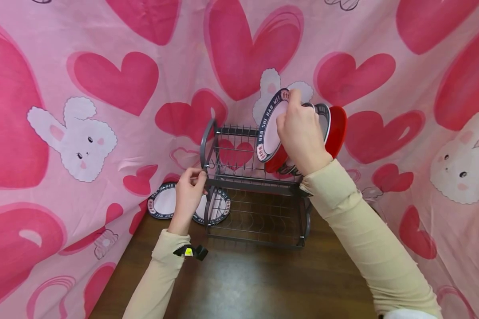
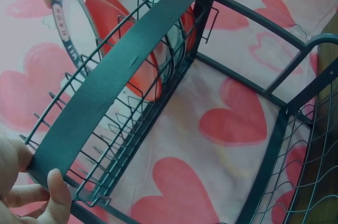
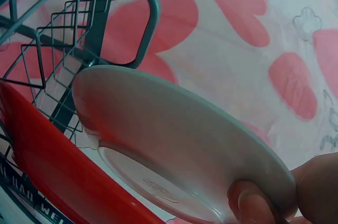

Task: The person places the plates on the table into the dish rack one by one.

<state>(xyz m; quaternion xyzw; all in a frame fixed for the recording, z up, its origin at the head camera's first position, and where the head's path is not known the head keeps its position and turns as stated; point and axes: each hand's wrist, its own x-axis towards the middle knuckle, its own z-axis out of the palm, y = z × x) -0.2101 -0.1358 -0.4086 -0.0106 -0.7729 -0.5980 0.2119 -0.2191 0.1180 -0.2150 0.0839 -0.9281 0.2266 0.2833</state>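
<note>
My right hand (image 1: pixel 301 130) pinches the upper edge of a white plate with a dark lettered rim (image 1: pixel 266 128), tilted at the upper tier of a dark metal rack (image 1: pixel 255 182). The right wrist view shows that plate's pale underside (image 3: pixel 158 113) and the thumb on its edge. Right beside it stands a red plate (image 3: pixel 53 155), with more rimmed plates and another red plate (image 1: pixel 337 130) further right. My left hand (image 1: pixel 189 190) grips the rack's front left corner; in the left wrist view its fingers and thumb (image 2: pixel 59 195) are around the frame's end.
Two rimmed plates, one (image 1: pixel 162 201) left of my left wrist and another (image 1: pixel 219 207) behind the rack's left side, lie on the brown wooden surface (image 1: pixel 239 279). The rack's lower wire tier (image 1: pixel 259 217) sits below. Pink heart-patterned cloth (image 1: pixel 119 26) surrounds the area at the back and sides.
</note>
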